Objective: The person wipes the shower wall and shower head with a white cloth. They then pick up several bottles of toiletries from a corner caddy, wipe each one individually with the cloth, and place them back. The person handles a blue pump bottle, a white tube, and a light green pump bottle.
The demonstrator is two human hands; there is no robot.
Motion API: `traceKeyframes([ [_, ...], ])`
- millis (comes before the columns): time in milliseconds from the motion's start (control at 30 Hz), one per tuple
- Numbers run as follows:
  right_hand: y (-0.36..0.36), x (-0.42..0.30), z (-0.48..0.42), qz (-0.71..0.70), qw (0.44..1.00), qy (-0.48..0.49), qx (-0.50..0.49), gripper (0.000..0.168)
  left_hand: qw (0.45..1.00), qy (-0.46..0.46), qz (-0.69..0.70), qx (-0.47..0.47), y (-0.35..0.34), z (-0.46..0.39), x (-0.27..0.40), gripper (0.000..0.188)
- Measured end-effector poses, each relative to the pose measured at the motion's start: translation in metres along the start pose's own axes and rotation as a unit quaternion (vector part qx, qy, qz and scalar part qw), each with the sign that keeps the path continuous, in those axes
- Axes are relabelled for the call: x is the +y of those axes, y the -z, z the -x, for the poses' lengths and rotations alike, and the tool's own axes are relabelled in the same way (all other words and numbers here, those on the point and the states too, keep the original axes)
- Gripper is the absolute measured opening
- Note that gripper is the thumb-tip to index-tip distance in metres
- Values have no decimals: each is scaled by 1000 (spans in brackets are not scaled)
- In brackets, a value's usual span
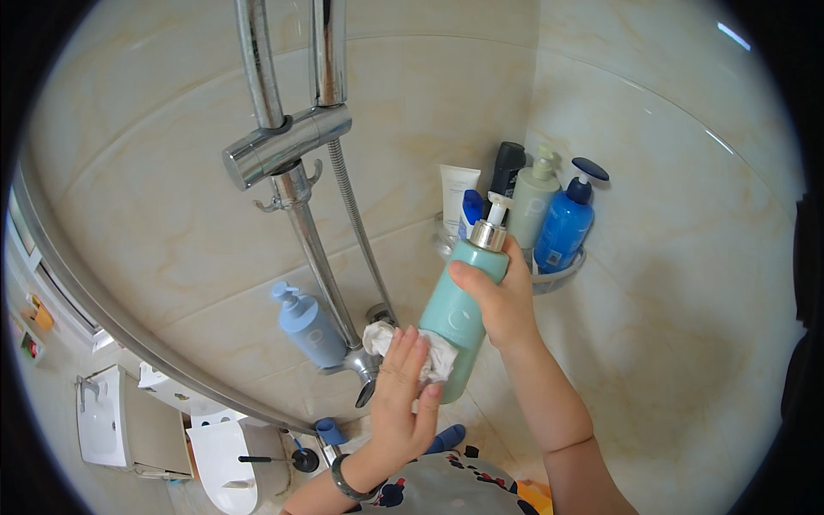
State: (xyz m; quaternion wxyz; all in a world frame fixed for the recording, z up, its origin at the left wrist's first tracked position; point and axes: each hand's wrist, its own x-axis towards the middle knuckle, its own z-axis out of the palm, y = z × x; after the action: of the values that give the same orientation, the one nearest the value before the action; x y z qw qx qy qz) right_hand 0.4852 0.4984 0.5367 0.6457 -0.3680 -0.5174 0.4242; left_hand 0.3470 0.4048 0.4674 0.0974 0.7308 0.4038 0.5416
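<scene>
A mint-green pump bottle (pixel 454 302) with a silver collar and a white pump head is tilted in front of me. My right hand (pixel 505 302) grips it near the top, thumb across the front. Against its lower side my left hand (pixel 405 393) presses a crumpled white cloth or tissue (pixel 438 355), fingers extended over it. A dark bangle (pixel 344 479) circles my left wrist. Part of the cloth is hidden under the fingers.
A corner shelf (pixel 560 277) holds a blue pump bottle (pixel 565 225), a pale green pump bottle (pixel 533 199), a black bottle (pixel 508 164) and a white tube (pixel 457 193). Left stand a chrome shower column (pixel 315 257) and a light-blue pump bottle (pixel 313 331). A toilet (pixel 225 460) lies beyond the curved rail.
</scene>
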Motion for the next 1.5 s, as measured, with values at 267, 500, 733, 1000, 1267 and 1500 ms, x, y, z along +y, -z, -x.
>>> traceKeyframes([
  [267, -9, 6, 28, 116, 991, 68, -21, 47, 998, 42, 45, 25, -4, -37, 2, 47],
  [500, 1, 2, 31, 47, 996, 72, -3, 43, 944, 204, 248, -74, 6, -34, 1, 46],
  [733, 9, -8, 24, -47, 999, 21, -2, 47, 922, 251, 292, -44, -8, 23, -18, 45],
  [1000, -5, 30, 58, 141, 978, 141, -54, 54, 959, 153, 239, 22, -4, -6, -4, 43],
  [1267, -6, 24, 82, 204, 939, 226, -162, 70, 824, 295, 483, 29, 26, -27, -10, 45],
  [1500, -3, 22, 82, 139, 959, 180, -167, 70, 801, 268, 525, 102, 35, -26, 1, 32],
])
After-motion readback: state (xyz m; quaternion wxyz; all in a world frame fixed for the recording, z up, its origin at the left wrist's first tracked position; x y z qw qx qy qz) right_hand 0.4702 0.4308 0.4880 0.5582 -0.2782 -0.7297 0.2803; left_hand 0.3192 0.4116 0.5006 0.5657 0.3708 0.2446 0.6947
